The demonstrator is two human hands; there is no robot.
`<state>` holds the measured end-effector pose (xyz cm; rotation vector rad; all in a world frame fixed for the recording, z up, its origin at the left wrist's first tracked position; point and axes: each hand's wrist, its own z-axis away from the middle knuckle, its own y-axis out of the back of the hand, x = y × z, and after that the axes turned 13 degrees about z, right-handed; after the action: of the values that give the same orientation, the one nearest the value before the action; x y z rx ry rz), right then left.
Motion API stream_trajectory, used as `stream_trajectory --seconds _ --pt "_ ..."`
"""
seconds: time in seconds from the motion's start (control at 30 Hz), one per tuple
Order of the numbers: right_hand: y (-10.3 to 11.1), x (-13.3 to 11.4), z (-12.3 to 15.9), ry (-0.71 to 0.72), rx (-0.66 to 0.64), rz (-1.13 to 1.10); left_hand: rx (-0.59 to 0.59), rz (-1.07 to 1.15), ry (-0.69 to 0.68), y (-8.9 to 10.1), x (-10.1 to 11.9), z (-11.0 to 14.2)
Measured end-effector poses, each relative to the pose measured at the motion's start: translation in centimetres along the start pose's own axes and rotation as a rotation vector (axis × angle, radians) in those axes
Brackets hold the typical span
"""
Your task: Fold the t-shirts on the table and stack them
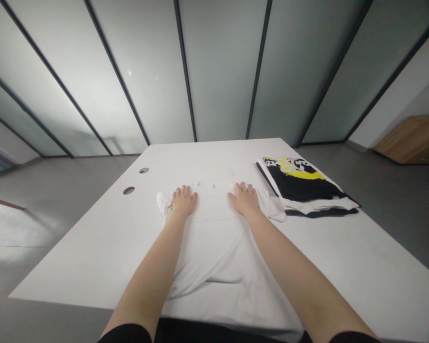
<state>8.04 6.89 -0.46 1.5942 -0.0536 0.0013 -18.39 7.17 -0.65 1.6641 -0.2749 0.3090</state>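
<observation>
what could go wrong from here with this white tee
The white T-shirt seems to reach the table's near edge, so it might slip over if dragged towards the body. The sleeve beyond the right hand lies very close to the folded black-and-yellow garments, so moving it could knock that stack askew. Creases below the left hand might get pressed in if the shirt is folded without smoothing.
</observation>
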Motion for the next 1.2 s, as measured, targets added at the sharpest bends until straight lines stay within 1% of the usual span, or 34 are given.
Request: stream_trajectory --seconds 0.07,0.2,0.27,0.33,0.43,0.5,0.57,0.6,0.63,0.7,0.77,0.8,0.9,0.97,1.03,1.1,1.2 --pt "-0.1 0.9 0.2 -0.038 0.033 -0.001 0.021 -0.020 0.060 0.9 -1.7 0.4" --pt "0.0 2.1 0.2 -0.106 0.037 -0.026 0.079 -0.053 0.177 2.8 -5.0 0.6" --pt "0.1 2.1 0.1 -0.132 0.044 -0.042 0.103 -0.062 0.240 3.4 -6.3 0.5" --pt "0.2 2.0 0.1 -0.170 0.061 -0.048 0.109 -0.065 0.282 3.8 -6.9 0.4" --pt "0.5 1.6 0.3 -0.231 0.076 -0.041 0.142 -0.075 0.344 4.0 -6.7 0.5" --pt "0.6 1.4 0.5 -0.263 0.081 -0.032 0.213 -0.086 0.379 4.2 -5.8 0.7" --pt "0.7 1.3 0.6 -0.279 0.093 -0.025 0.285 -0.084 0.353 4.2 -4.4 1.0" --pt "0.7 1.2 0.6 -0.282 0.095 -0.023 0.294 -0.074 0.316 4.2 -3.7 1.1" --pt "0.6 1.1 0.6 -0.278 0.093 -0.023 0.278 -0.062 0.270 4.1 -2.9 1.2" --pt "0.6 0.9 0.6 -0.262 0.070 -0.028 0.188 -0.040 0.189 3.5 -1.6 1.5" --pt "0.4 0.8 0.5 -0.241 0.044 -0.032 0.097 -0.039 0.136 2.7 -0.7 1.8" --pt "0.4 0.7 0.4 -0.229 0.034 -0.032 0.071 -0.042 0.121 2.2 -0.5 1.9" --pt "0.1 0.8 0.3 -0.196 0.011 -0.034 0.042 -0.040 0.130 1.4 -1.1 2.1" --pt "-0.1 1.1 0.2 -0.182 0.001 -0.043 0.052 -0.042 0.187 1.4 -2.1 2.0" --pt "-0.3 1.4 0.0 -0.170 0.007 -0.059 0.092 -0.045 0.277 1.8 -3.5 1.9" --pt "-0.2 1.8 -0.3 -0.155 0.046 -0.084 0.128 -0.043 0.355 2.5 -4.9 1.8" --pt "0.3 2.3 -0.4 -0.136 0.149 -0.114 0.136 -0.059 0.402 3.3 -6.6 2.1"
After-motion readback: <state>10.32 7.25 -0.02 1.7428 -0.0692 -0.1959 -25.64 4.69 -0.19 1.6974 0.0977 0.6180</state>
